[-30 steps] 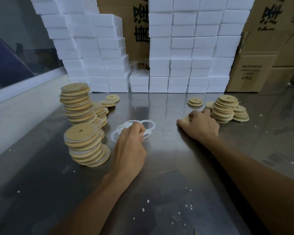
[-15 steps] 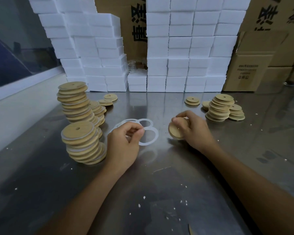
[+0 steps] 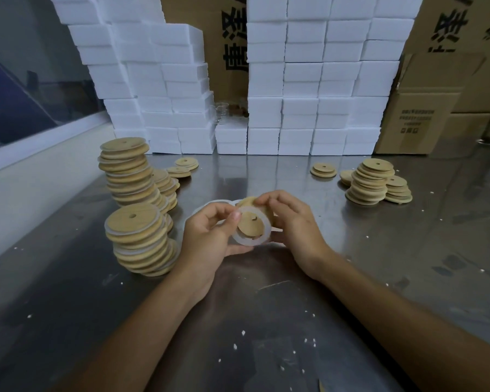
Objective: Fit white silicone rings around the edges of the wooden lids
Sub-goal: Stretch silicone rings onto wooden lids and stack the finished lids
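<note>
A round wooden lid (image 3: 251, 225) with a small centre hole is held on edge above the steel table, its underside facing me. My right hand (image 3: 292, 225) grips it from the right and behind. A white silicone ring (image 3: 254, 240) lies against the lid's face, and my left hand (image 3: 210, 239) pinches it at its left side. More white rings (image 3: 210, 205) lie on the table just behind my hands, partly hidden.
Leaning stacks of ringed lids (image 3: 137, 236) stand left of my hands, a taller one (image 3: 128, 171) behind. Bare lids (image 3: 369, 181) are stacked at the right. White boxes (image 3: 309, 80) and cardboard cartons (image 3: 425, 117) wall the table's (image 3: 266, 321) far edge.
My right hand picked a lid from near the right stacks and carried it to the middle. My left hand lifted one ring off the loose rings and brought it onto the lid.
</note>
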Available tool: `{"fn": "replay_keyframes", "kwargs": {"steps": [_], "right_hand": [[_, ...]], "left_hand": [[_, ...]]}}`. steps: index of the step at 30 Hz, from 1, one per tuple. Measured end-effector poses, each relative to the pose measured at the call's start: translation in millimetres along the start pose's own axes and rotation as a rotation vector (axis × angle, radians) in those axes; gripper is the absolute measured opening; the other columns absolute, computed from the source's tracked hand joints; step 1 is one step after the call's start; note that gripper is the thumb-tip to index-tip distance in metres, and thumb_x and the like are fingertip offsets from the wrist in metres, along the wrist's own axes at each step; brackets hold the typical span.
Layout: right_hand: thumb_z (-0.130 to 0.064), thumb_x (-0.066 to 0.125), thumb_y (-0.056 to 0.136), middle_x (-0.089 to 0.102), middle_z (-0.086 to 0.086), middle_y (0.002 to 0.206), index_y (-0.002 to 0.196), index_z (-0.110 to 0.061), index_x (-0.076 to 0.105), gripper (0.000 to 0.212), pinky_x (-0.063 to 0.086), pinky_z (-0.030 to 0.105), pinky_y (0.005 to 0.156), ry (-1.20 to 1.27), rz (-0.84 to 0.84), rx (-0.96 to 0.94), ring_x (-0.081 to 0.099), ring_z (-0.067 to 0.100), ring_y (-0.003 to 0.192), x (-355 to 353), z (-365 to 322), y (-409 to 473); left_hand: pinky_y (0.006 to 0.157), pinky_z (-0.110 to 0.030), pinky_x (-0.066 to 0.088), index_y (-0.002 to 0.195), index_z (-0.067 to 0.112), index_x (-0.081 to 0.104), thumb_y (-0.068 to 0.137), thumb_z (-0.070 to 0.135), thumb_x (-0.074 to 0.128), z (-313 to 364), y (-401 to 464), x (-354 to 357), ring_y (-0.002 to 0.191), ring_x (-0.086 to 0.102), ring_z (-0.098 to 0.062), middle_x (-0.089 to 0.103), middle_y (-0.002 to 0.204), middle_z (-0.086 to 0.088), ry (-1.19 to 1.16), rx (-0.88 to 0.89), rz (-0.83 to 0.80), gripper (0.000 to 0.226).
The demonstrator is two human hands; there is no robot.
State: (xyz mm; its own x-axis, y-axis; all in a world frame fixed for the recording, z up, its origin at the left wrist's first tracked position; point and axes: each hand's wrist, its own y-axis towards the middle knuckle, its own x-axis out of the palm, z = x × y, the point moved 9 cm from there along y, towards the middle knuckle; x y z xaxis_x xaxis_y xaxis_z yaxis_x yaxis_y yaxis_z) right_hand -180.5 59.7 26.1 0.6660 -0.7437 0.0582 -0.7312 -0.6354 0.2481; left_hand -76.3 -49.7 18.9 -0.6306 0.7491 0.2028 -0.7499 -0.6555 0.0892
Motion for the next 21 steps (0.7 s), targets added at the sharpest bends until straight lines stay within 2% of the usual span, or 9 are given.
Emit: {"fn": "replay_keyframes", "kwargs": {"steps": [2, 6, 10, 12, 15, 17, 19, 21], "right_hand": [[-0.023, 0.047, 0.104, 0.068, 0.001, 0.090, 0.091, -0.012, 0.067, 0.026, 0.058, 0.032, 0.059, -0.014, -0.041, -0.015, 0.067, 0.017, 0.082, 5.0, -1.2, -2.0], [-0.021, 0.058, 0.099, 0.067, 0.000, 0.082, 0.090, -0.017, 0.062, 0.010, 0.060, 0.038, 0.056, -0.209, -0.020, -0.186, 0.067, 0.019, 0.073, 9.2, -7.8, -5.9], [-0.023, 0.058, 0.099, 0.070, -0.001, 0.077, 0.091, -0.023, 0.061, 0.008, 0.061, 0.043, 0.057, -0.244, 0.009, -0.223, 0.069, 0.022, 0.072, 6.6, -8.6, -4.9], [-0.022, 0.060, 0.098, 0.071, -0.001, 0.077, 0.090, -0.023, 0.062, 0.008, 0.061, 0.040, 0.057, -0.246, 0.011, -0.216, 0.069, 0.019, 0.071, 6.7, -8.6, -5.2], [-0.018, 0.064, 0.095, 0.073, -0.002, 0.082, 0.090, -0.018, 0.064, 0.005, 0.062, 0.043, 0.064, -0.285, 0.033, -0.222, 0.071, 0.017, 0.078, 4.2, -10.3, -5.1], [-0.015, 0.068, 0.092, 0.073, -0.001, 0.085, 0.089, -0.013, 0.066, 0.004, 0.061, 0.046, 0.071, -0.306, 0.046, -0.229, 0.072, 0.017, 0.082, 1.7, -12.2, -5.0], [-0.011, 0.069, 0.091, 0.073, 0.000, 0.085, 0.088, -0.011, 0.068, 0.004, 0.061, 0.046, 0.073, -0.315, 0.046, -0.225, 0.072, 0.016, 0.081, 0.8, -12.6, -4.6], [-0.008, 0.069, 0.091, 0.073, 0.001, 0.082, 0.085, -0.011, 0.068, 0.006, 0.062, 0.043, 0.072, -0.308, 0.034, -0.200, 0.072, 0.016, 0.078, 0.1, -11.6, -3.4]], "left_hand": [[0.071, -0.047, 0.061, 0.083, 0.006, 0.061, 0.095, 0.004, 0.058, 0.0, 0.6, -4.7, 0.102, 0.067, -0.033, 0.067, 0.108, -0.021, 0.006, 0.023, 0.054, 0.012], [0.073, -0.048, 0.061, 0.085, 0.003, 0.063, 0.092, 0.004, 0.062, -1.1, 1.1, -9.9, 0.095, 0.070, -0.031, 0.069, 0.102, -0.020, 0.026, 0.056, 0.113, 0.008], [0.066, -0.038, 0.062, 0.076, 0.011, 0.065, 0.089, 0.003, 0.067, -0.2, 2.7, -14.1, 0.081, 0.074, -0.022, 0.072, 0.089, -0.012, 0.060, 0.096, 0.165, 0.015], [0.068, -0.039, 0.062, 0.072, 0.016, 0.066, 0.088, 0.004, 0.068, 0.7, 3.9, -17.5, 0.080, 0.074, -0.024, 0.073, 0.082, -0.006, 0.119, 0.120, 0.194, 0.020], [0.076, -0.045, 0.060, 0.073, 0.020, 0.066, 0.088, 0.005, 0.068, 2.3, 6.1, -22.5, 0.083, 0.073, -0.026, 0.074, 0.083, -0.006, 0.204, 0.155, 0.214, 0.021], [0.074, -0.039, 0.059, 0.073, 0.022, 0.067, 0.088, 0.006, 0.069, 4.2, 7.4, -23.7, 0.080, 0.072, -0.017, 0.074, 0.079, 0.003, 0.271, 0.190, 0.204, 0.022], [0.066, -0.024, 0.054, 0.072, 0.025, 0.066, 0.087, 0.006, 0.070, 7.8, 7.5, -23.0, 0.072, 0.070, -0.005, 0.072, 0.072, 0.014, 0.346, 0.226, 0.186, 0.024], [0.063, -0.019, 0.053, 0.072, 0.026, 0.066, 0.086, 0.004, 0.070, 9.2, 9.3, -23.5, 0.069, 0.070, -0.003, 0.072, 0.071, 0.016, 0.380, 0.238, 0.176, 0.026]]}}
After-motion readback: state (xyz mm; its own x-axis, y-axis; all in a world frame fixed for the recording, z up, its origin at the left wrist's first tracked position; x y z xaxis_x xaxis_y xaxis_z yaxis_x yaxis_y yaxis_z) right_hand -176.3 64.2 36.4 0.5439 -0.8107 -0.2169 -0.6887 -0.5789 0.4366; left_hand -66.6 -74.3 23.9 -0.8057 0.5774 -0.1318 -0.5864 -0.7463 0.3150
